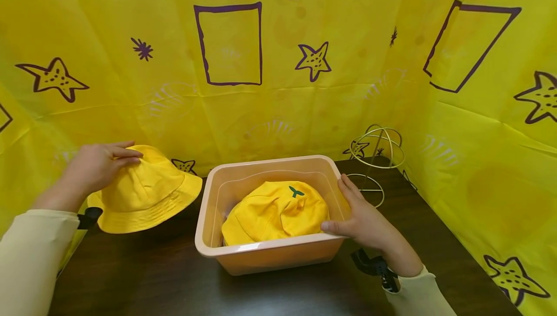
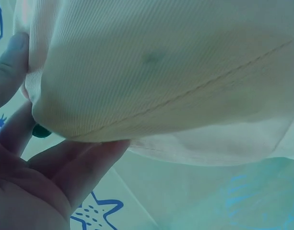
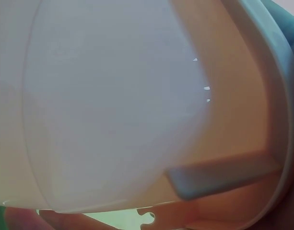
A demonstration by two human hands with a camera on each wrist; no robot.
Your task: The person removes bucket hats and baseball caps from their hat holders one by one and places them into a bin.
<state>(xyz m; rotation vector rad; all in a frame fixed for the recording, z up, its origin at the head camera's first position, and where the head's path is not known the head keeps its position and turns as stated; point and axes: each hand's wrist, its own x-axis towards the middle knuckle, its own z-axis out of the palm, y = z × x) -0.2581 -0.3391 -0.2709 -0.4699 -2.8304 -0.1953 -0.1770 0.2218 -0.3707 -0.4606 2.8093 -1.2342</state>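
At the left in the head view, my left hand (image 1: 97, 167) pinches the crown of a yellow bucket hat (image 1: 150, 188), brim downward. The left wrist view shows thumb and fingers around the ribbed cloth of the hat (image 2: 151, 81), with a stitched seam running across it. A pale peach plastic basin (image 1: 270, 247) stands in the middle of the table, tipped slightly toward me. Inside lies a second yellow hat (image 1: 274, 212), crumpled, with a green sprout mark. My right hand (image 1: 365, 217) grips the basin's right rim. Close up, the right wrist view shows the basin's outer wall (image 3: 118, 96).
Behind the basin to the right stands a wire hat stand (image 1: 377, 163) with a round cage top. Yellow cloth (image 1: 278, 112) with purple stars and frames hangs behind and at both sides. The table (image 1: 183, 277) is dark wood.
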